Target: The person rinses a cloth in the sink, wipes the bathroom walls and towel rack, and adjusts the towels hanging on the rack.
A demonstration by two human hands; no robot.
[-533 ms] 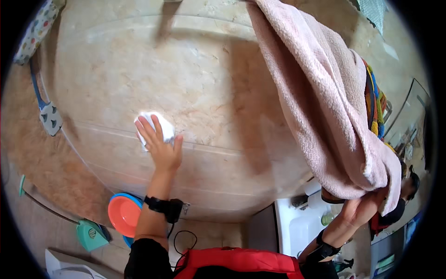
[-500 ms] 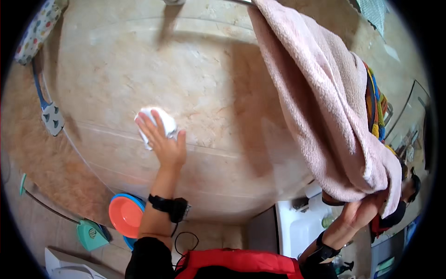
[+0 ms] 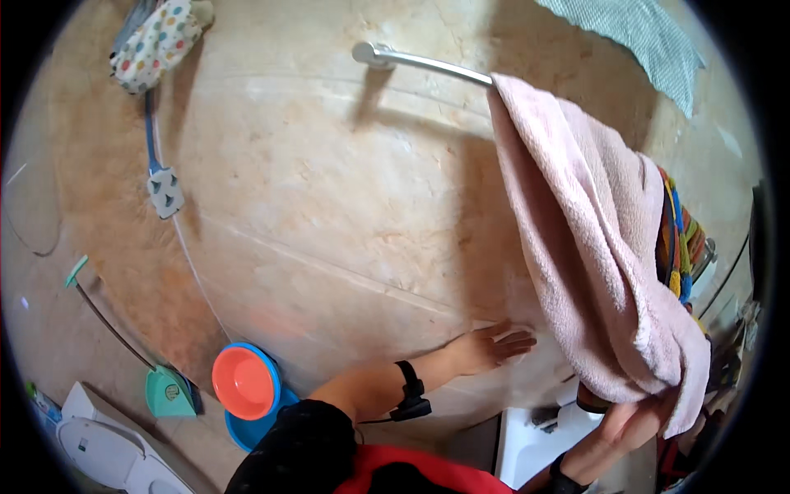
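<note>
Pressing flat, left hand (image 3: 487, 349) fingers spread on glossy marble wall (image 3: 329, 206); right hand (image 3: 629, 424) gripping fluffy pink towel (image 3: 592, 247).

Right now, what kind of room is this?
Most likely a bathroom: a toilet at lower left, a pink towel over a metal towel bar on the marble-look tiled wall, and a white sink.

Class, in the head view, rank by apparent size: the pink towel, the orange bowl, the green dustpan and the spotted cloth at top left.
1. Pink towel, clearly largest.
2. Spotted cloth.
3. Orange bowl, close to the cloth; uncertain.
4. Green dustpan, smallest.
</note>
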